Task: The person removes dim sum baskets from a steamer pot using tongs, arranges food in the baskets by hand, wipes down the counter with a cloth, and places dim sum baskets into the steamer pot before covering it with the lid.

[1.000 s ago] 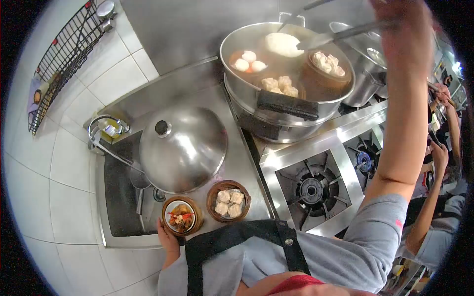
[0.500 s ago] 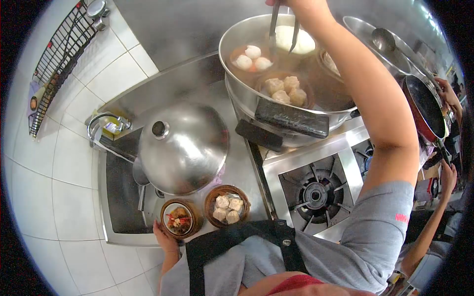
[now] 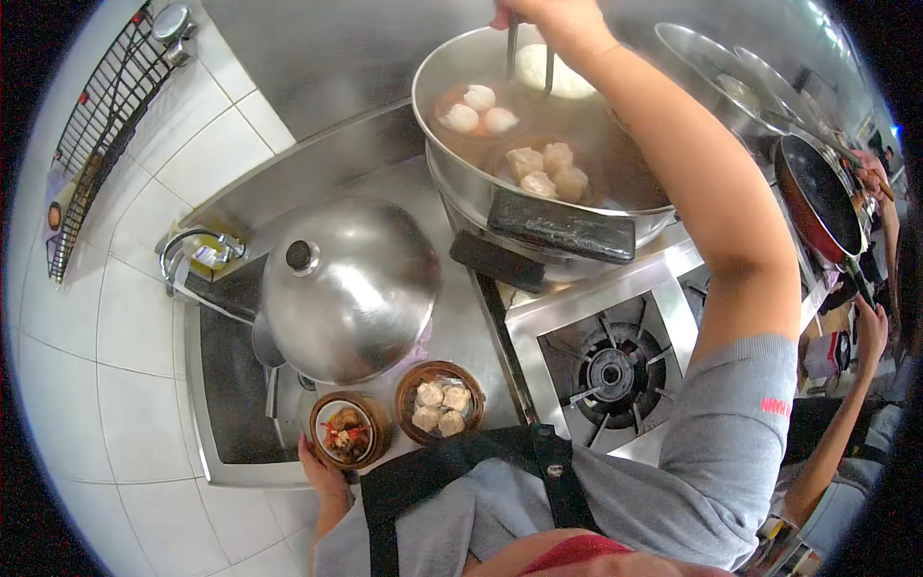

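The person's right hand (image 3: 562, 21) is over the far rim of a big metal pot (image 3: 444, 168), its fingers closed around a pair of tongs (image 3: 511, 53), whose two arms point down into the pot with their tips apart. A large white bun (image 3: 574, 77) lies at the far side of the pot; one arm of the tongs stands just left of it and the other crosses in front of it. Whether the tips touch the bun cannot be told. Also in the hazy pot are three white dumplings (image 3: 461, 118) toward the left and four pale dumplings (image 3: 570, 183) nearer the person.

The left hand (image 3: 325, 473) is low, by the counter's near edge, its fingers against the left side of a round basket (image 3: 381, 435). How firmly they grip cannot be told, as the basket hides part of them. In that basket sits a small dish of brown food (image 3: 344, 433) with red strips. Just to its right stands a second basket (image 3: 482, 409) with four dumplings (image 3: 452, 421) in it.

Behind the two baskets a domed lid (image 3: 356, 298) rests knob up, partly over the sink (image 3: 236, 385). A bare burner (image 3: 611, 373) lies in front of the pot. At far right, a co-worker's hand (image 3: 872, 329) is at the handle of a frying pan (image 3: 817, 197).
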Motion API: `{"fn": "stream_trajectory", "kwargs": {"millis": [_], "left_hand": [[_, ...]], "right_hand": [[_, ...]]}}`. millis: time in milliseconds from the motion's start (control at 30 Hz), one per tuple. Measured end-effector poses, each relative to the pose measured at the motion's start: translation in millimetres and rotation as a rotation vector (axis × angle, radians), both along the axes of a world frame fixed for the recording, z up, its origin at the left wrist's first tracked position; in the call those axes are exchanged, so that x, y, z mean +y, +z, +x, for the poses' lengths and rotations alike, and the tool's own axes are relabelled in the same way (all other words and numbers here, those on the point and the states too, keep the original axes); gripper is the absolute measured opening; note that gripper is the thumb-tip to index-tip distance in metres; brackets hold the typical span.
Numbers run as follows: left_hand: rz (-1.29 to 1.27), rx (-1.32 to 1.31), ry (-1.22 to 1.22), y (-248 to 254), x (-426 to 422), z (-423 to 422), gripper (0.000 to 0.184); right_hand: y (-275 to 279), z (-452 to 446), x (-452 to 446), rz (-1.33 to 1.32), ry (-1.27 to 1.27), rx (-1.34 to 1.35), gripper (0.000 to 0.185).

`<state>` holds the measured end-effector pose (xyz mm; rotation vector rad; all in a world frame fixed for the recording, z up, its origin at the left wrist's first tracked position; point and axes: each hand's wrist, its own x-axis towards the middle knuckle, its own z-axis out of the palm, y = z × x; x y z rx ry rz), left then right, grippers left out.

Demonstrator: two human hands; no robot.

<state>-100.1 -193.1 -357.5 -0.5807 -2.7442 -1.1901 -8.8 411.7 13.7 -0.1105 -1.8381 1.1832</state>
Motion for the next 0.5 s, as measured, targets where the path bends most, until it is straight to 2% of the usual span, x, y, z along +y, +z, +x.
{"fn": "stream_trajectory", "kwargs": {"millis": [233,300,400,467,500], "left_hand": [[-0.06,0.049,-0.018,-31.0,-24.5,-15.0,0.048],[-0.042,0.034,-0.011,-40.4,-29.2,-18.6,0.049],[0.054,-0.062,-0.056,-38.2,-25.8,-16.2,0.047],[0.312,-0.285,0.002,-31.5,-16.9,-11.7,0.046],[0.312,-0.284,0.002,-32.5,-19.4,-13.1,0.046]], "right_hand": [[-11.3,-12.0,9.7,-0.057,0.012,-0.014,0.025],[-2.4,-11.3,3.2,-0.131,-0.053,0.001,0.03],[8.1,-10.2,4.5,-0.18,0.022,0.089,0.032],[18.2,-6.2,0.5,-0.133,0.002,0.106,0.032],[25.7,-3.4,-3.4,-0.084,-0.018,0.121,0.031]]}}
